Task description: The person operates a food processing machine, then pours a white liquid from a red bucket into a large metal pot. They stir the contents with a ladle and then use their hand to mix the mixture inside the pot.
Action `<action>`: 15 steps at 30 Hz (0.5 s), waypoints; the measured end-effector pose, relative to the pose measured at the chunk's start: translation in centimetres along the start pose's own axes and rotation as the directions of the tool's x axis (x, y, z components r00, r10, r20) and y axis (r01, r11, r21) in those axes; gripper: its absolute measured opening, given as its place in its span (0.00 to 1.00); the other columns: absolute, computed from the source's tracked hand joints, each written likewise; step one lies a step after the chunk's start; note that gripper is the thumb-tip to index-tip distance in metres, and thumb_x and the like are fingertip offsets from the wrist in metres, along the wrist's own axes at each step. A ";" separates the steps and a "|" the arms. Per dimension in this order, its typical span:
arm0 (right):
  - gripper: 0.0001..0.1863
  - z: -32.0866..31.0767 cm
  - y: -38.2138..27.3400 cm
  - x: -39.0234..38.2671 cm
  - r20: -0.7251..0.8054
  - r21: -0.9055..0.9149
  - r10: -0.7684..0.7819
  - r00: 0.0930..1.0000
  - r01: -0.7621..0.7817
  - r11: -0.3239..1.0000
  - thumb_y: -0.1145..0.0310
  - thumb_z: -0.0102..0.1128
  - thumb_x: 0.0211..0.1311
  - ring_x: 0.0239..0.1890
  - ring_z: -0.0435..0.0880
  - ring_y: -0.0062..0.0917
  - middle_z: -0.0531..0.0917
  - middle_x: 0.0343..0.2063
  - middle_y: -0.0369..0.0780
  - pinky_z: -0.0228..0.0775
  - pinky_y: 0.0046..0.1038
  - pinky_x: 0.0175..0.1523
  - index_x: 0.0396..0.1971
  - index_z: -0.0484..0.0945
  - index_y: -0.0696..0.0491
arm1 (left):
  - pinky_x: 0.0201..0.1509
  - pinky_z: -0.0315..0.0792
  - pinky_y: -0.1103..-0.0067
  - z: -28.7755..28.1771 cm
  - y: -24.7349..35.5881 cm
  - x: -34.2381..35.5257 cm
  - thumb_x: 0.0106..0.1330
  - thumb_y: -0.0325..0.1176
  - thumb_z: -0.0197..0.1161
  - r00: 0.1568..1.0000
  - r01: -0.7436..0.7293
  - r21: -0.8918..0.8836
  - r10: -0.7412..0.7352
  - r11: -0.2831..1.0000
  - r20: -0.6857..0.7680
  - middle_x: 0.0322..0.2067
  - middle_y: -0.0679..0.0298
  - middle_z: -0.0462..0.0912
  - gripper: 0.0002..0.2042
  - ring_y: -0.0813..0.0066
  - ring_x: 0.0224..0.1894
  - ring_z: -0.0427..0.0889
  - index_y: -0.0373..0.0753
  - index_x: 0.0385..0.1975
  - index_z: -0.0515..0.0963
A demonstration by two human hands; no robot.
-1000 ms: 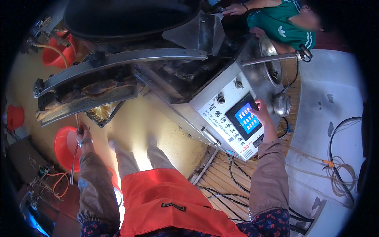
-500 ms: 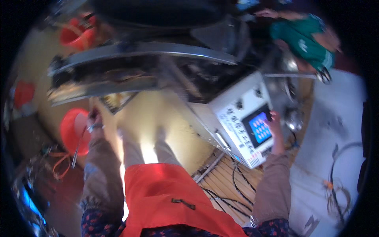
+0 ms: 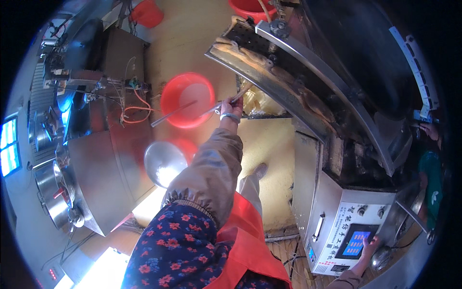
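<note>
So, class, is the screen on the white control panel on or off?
On: the screen glows blue, with rows of small orange-pink blocks visible beside the right hand.

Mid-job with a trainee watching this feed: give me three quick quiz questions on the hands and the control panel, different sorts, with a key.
1. Multiple choice. What is the right hand at?
A. The red basin
B. The lit screen
C. The apron

2. True or false. The left hand is empty.

3. Fill in the blank. As seen in the picture, the two dark knobs sit ____ the screen on the control panel.

Key:
1. B
2. False; it grips a thin stick.
3. above
</note>
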State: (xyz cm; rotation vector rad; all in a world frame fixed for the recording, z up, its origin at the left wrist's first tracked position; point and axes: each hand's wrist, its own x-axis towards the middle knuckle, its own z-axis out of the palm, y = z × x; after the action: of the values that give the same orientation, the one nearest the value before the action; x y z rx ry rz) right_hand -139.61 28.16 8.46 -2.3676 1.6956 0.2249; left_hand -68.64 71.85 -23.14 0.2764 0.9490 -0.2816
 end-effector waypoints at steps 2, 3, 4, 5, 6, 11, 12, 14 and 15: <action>0.31 -0.1 -0.2 -0.1 0.027 -0.045 0.007 1.000 -0.006 0.999 0.66 0.68 0.41 0.42 0.66 0.31 0.67 0.44 0.43 0.60 0.32 0.51 0.47 0.65 0.57 | 0.38 0.80 0.65 0.0 0.2 0.1 0.65 0.27 0.48 1.000 0.029 -0.026 -0.029 0.999 -0.008 0.30 0.53 0.75 0.04 0.57 0.32 0.77 0.32 0.33 0.67; 0.31 -0.1 -0.2 -0.1 -0.008 -0.035 -0.032 0.999 0.032 0.999 0.66 0.69 0.40 0.41 0.66 0.30 0.67 0.42 0.42 0.61 0.32 0.50 0.46 0.66 0.57 | 0.38 0.80 0.64 -0.1 0.2 0.2 0.65 0.27 0.48 0.999 0.044 -0.038 -0.044 0.998 -0.005 0.30 0.53 0.74 0.05 0.57 0.32 0.77 0.32 0.33 0.67; 0.30 -0.1 -0.3 -0.1 -0.044 -0.026 -0.070 0.997 0.069 0.997 0.66 0.70 0.39 0.41 0.66 0.30 0.68 0.41 0.42 0.61 0.31 0.49 0.45 0.66 0.57 | 0.39 0.80 0.64 -0.1 0.3 0.3 0.65 0.28 0.48 0.998 0.060 -0.049 -0.060 0.997 -0.001 0.31 0.53 0.74 0.05 0.57 0.33 0.77 0.32 0.33 0.67; 0.30 0.0 -0.3 -0.1 -0.066 0.000 -0.038 0.997 0.038 0.999 0.66 0.71 0.38 0.40 0.66 0.29 0.68 0.39 0.41 0.62 0.31 0.47 0.44 0.67 0.56 | 0.39 0.80 0.64 -0.2 0.2 0.5 0.65 0.28 0.48 0.999 0.052 -0.039 -0.053 0.998 -0.010 0.31 0.53 0.74 0.05 0.57 0.33 0.77 0.32 0.33 0.66; 0.30 0.0 -0.3 -0.1 -0.073 -0.027 -0.090 0.993 0.088 0.996 0.66 0.71 0.38 0.40 0.66 0.29 0.68 0.39 0.41 0.62 0.31 0.47 0.44 0.67 0.56 | 0.40 0.79 0.63 -0.3 0.3 0.5 0.65 0.28 0.48 0.999 0.046 -0.028 -0.046 0.999 -0.019 0.31 0.53 0.74 0.05 0.57 0.33 0.77 0.32 0.33 0.66; 0.32 0.0 0.1 0.2 -0.001 -0.047 0.057 0.998 -0.057 0.997 0.65 0.68 0.40 0.43 0.65 0.31 0.67 0.44 0.43 0.59 0.32 0.52 0.48 0.65 0.57 | 0.40 0.79 0.64 -0.2 0.2 0.4 0.65 0.28 0.48 0.999 0.017 -0.002 -0.017 1.000 -0.034 0.30 0.53 0.74 0.05 0.57 0.32 0.77 0.32 0.33 0.66; 0.33 0.1 0.3 0.2 0.000 -0.027 0.062 0.998 -0.062 0.998 0.66 0.68 0.39 0.44 0.65 0.31 0.67 0.45 0.43 0.59 0.32 0.52 0.48 0.65 0.57 | 0.39 0.79 0.64 -0.1 0.2 0.2 0.65 0.28 0.48 0.999 0.031 -0.016 -0.032 0.999 -0.029 0.29 0.53 0.74 0.05 0.57 0.32 0.77 0.32 0.33 0.66; 0.33 0.2 0.6 0.1 0.003 0.054 0.087 0.996 -0.087 0.995 0.66 0.68 0.39 0.44 0.65 0.30 0.67 0.45 0.43 0.59 0.32 0.52 0.48 0.64 0.57 | 0.40 0.79 0.64 0.0 0.2 0.0 0.64 0.26 0.48 0.999 0.048 -0.052 -0.048 0.998 -0.010 0.27 0.53 0.74 0.04 0.58 0.31 0.77 0.31 0.31 0.66; 0.33 0.4 0.8 -0.1 -0.012 0.029 0.065 0.998 -0.064 0.998 0.66 0.68 0.39 0.44 0.65 0.30 0.66 0.45 0.43 0.59 0.32 0.53 0.48 0.64 0.56 | 0.40 0.79 0.64 0.0 0.2 -0.1 0.62 0.24 0.48 0.998 0.045 -0.052 -0.043 0.998 0.042 0.27 0.53 0.74 0.04 0.58 0.31 0.77 0.31 0.30 0.67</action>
State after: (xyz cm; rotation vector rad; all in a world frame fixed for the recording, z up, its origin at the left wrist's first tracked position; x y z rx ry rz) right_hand -140.39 28.09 7.98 -2.3012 1.7707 0.1957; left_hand -68.66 72.11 -23.01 0.2009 0.9212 -0.3008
